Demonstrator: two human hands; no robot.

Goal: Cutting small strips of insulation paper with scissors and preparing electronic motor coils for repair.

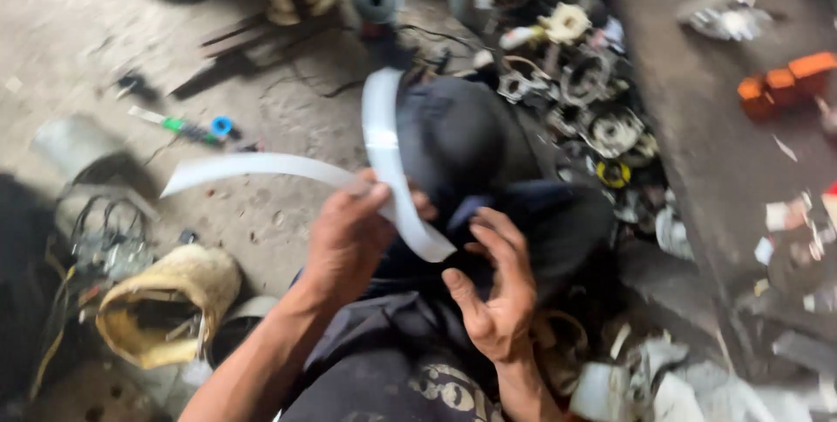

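Left hand (349,230) pinches white strip (384,152) at frame centre; right hand (497,291) open beside dark bundle (462,143). Scrap parts (584,82) crowd upper right; bare floor (87,21) upper left.

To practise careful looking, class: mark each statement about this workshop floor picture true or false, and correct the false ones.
1. The left hand grips a pale curved strip. True.
2. The right hand holds a hammer. False: it holds no tool; its fingers are spread open beside the strip's lower end, against a dark object.
3. A yellowish woven basket lies at the lower left. True.
4. The orange blocks sit inside the basket. False: they lie far off at the upper right.
5. A heap of metal parts lies beyond the dark object. True.
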